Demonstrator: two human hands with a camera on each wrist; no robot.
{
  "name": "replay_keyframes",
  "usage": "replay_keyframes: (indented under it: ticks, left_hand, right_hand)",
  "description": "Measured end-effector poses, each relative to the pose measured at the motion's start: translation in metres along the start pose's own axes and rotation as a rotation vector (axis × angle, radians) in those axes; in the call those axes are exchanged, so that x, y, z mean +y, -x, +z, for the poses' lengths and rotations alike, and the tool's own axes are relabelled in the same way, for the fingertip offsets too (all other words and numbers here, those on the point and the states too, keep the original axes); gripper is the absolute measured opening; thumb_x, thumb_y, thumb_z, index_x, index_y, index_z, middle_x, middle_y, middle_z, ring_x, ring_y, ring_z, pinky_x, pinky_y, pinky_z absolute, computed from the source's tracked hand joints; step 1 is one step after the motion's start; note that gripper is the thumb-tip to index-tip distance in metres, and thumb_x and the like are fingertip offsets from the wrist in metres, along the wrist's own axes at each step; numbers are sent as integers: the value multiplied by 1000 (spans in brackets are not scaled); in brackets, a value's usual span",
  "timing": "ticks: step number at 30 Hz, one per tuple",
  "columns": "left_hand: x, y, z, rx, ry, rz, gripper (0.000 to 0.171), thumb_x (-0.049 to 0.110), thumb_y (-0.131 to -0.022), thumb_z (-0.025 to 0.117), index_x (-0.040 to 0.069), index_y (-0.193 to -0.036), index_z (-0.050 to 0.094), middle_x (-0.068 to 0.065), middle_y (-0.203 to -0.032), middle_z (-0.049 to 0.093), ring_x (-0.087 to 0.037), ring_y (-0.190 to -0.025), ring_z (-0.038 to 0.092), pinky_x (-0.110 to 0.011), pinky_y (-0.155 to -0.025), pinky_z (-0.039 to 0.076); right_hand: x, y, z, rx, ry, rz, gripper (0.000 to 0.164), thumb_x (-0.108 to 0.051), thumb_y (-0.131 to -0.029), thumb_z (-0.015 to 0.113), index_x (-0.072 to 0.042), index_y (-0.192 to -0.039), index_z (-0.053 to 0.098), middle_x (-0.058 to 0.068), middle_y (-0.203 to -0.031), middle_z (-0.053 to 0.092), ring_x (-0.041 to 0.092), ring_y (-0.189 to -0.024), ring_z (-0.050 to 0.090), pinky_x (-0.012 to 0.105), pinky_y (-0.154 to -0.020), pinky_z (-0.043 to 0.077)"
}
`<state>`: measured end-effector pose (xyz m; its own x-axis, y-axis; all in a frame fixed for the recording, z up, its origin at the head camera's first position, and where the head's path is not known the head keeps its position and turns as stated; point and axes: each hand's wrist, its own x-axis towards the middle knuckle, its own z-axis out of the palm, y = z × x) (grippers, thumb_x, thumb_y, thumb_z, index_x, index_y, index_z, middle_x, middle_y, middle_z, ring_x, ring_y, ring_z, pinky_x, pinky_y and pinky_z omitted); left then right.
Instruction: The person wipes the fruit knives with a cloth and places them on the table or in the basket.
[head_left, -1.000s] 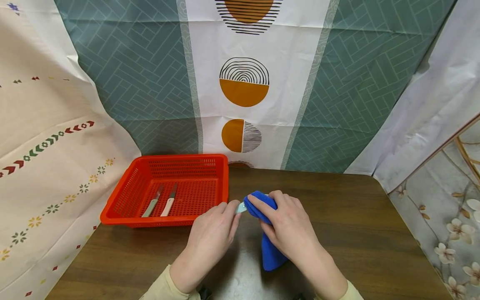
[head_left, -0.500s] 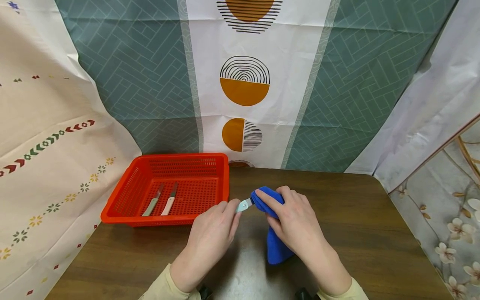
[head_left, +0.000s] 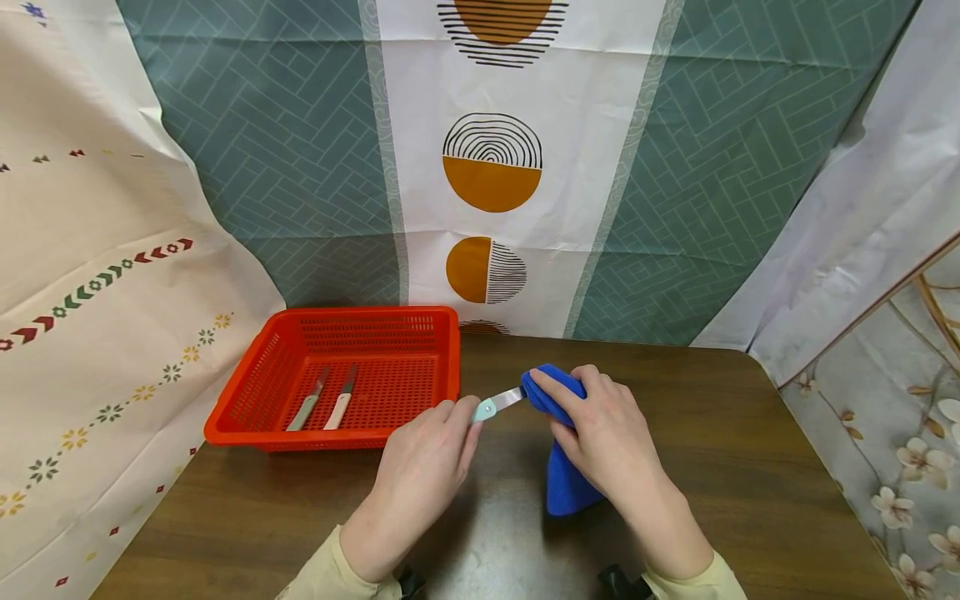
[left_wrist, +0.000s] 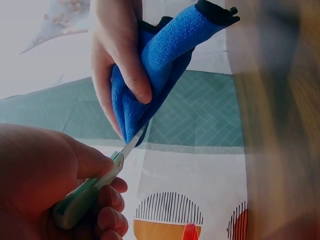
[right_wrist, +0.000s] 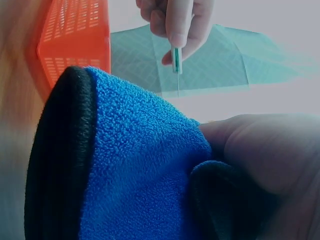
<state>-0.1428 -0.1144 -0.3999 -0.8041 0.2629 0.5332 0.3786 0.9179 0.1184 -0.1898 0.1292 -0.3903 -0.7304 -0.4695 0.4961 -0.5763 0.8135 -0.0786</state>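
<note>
My left hand (head_left: 426, 458) grips the mint-green handle of a small paring knife (head_left: 486, 410), its blade pointing to the right. In my right hand (head_left: 606, 429) a blue towel (head_left: 570, 483) is folded over the blade's far end, which is hidden inside. Bare metal shows between the handle and the cloth. The left wrist view shows the handle (left_wrist: 82, 200) lying along the palm under the thumb. Close up in the right wrist view, the terry towel (right_wrist: 135, 160) has a black edge, and its loose part hangs below the hand.
A red plastic basket (head_left: 300, 439) stands at the left of the wooden table (head_left: 720, 467). Inside lie a knife with a green handle (head_left: 303, 412) and a knife with a pale pink handle (head_left: 339, 411). Patterned cloths (head_left: 630, 275) hang behind and at both sides.
My right hand has moved with the towel up and to the right along the blade, away from the handle, and more of the blade now shows. My left hand has stayed nearly still.
</note>
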Motion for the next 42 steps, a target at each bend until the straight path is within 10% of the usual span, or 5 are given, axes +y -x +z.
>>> replay_keyframes:
  ticks: [24, 42]
  left_hand:
    - [-9, 5, -8, 32, -3, -44, 16, 28, -93, 70, 18, -102, 61, 10, -65, 46, -11, -55, 41, -24, -44, 32]
    - [-46, 10, -30, 38, -103, -98, 24, 21, -91, 70, 12, -88, 48, 7, -52, 35, -12, -42, 32, -32, -46, 30]
  right_hand:
    - [22, 9, -4, -13, -8, 88, 65, -23, -85, 79, -29, -145, 55, 15, -115, 55, 32, -99, 56, 54, -90, 44]
    - [43, 20, -1, -104, 32, 98, 65, -25, -87, 78, -27, -147, 54, 16, -114, 55, 31, -96, 56, 55, -87, 45]
